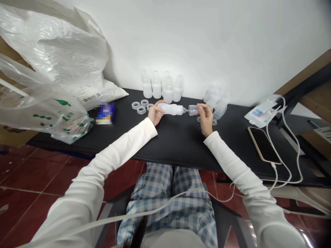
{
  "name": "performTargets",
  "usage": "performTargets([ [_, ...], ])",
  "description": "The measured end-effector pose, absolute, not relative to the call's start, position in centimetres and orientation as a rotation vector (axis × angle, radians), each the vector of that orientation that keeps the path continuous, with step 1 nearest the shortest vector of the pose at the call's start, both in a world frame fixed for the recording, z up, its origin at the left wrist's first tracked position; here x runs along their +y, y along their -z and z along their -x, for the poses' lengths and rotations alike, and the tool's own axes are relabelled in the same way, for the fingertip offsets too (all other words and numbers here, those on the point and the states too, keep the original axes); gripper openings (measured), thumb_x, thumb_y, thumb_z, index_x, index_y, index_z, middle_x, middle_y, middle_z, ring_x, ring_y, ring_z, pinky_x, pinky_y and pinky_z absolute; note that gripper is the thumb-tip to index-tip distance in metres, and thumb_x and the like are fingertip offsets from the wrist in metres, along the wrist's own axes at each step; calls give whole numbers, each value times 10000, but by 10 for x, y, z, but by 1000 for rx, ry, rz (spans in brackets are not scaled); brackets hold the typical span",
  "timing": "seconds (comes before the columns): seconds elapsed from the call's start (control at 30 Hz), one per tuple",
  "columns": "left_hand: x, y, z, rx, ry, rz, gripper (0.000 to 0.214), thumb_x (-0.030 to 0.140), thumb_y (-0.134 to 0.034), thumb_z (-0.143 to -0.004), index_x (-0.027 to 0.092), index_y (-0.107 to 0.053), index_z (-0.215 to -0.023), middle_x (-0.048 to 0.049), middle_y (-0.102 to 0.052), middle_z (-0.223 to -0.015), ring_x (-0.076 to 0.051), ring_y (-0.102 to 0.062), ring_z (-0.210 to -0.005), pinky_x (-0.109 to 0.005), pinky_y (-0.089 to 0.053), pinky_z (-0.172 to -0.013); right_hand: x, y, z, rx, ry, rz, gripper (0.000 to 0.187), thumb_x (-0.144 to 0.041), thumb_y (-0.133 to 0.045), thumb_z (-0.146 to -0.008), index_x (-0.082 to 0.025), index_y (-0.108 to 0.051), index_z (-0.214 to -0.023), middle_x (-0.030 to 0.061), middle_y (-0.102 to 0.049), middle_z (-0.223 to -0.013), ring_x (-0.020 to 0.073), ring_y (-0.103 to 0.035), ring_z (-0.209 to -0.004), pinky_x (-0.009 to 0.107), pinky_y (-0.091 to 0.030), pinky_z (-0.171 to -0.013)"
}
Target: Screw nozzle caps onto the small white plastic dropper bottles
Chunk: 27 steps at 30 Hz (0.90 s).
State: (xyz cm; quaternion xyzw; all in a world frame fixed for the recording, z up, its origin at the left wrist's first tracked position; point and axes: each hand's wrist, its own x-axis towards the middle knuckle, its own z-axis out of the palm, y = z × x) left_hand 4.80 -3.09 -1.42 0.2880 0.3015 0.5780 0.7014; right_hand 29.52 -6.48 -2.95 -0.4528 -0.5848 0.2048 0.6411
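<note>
checked trousers, left hand gripping white bottle, right hand pinching clear cap, upright bottles behind

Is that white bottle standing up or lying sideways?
Sideways: the white plastic bottle lies level in the left hand, its narrow tip pointing at the clear cap in the right hand.

Packet pixelated, print unreadable. Plastic bag cut off by left edge. White bottle end hidden in my left hand; clear piece partly behind my right hand.
</note>
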Motion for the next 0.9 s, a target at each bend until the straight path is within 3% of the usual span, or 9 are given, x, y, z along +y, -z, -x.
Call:
performTargets([
  [0.3, -34, 13, -51, 693, -1238, -727, 455, -2, -503, -475, 183, -571, -885, -5, -703, -935, -197, -669, -1062, -259, -498, -863, -76, 32, -280, -1521, -483, 1012, 371, -593, -646, -901, -257, -606, -1052, 40, -530, -1078, 152, -590, -913, 311, -573, -808],
  [0.6, -39, 15, -54, 706, -1050, -852, 525, 18, -707, -557, 193, -609, -1043, -32, -691, -1075, -222, -669, -1113, -405, -538, -1016, -76, 31, -288, -1827, -244, 1100, 206, -362, -480, -957, -219, -505, -1103, 79, -574, -1054, 202, -584, -946, 400, -528, -889],
  [0.67, -43, 14, -57, 761, -998, -936, 460, 122, -803, -646, 196, -599, -1051, -40, -696, -1054, -210, -710, -1009, -408, -586, -944, -76, 30, -288, -1801, -201, 1126, 191, -342, -467, -947, -217, -509, -1085, 74, -580, -1017, 206, -587, -931, 395, -524, -872],
  [0.77, -47, 13, -60, 911, -864, -1134, 442, 420, -839, -757, 187, -568, -1018, -41, -706, -859, -175, -718, -655, -322, -605, -649, -78, 27, -287, -1741, -136, 1146, 147, -321, -441, -949, -221, -516, -1026, 65, -601, -954, 207, -598, -898, 386, -520, -851],
  [0.83, -49, 12, -61, 954, -803, -1253, 506, 581, -788, -784, 180, -558, -990, -31, -693, -719, -146, -630, -442, -251, -486, -439, -80, 25, -284, -1730, -112, 1131, 144, -322, -417, -965, -224, -519, -989, 64, -614, -931, 204, -604, -872, 380, -521, -827],
  [0.9, -49, 12, -63, 946, -799, -1320, 555, 678, -726, -799, 172, -569, -964, -19, -672, -633, -123, -553, -340, -223, -358, -334, -82, 25, -282, -1723, -79, 1125, 169, -334, -393, -982, -227, -522, -962, 63, -615, -914, 202, -602, -840, 378, -522, -799],
])
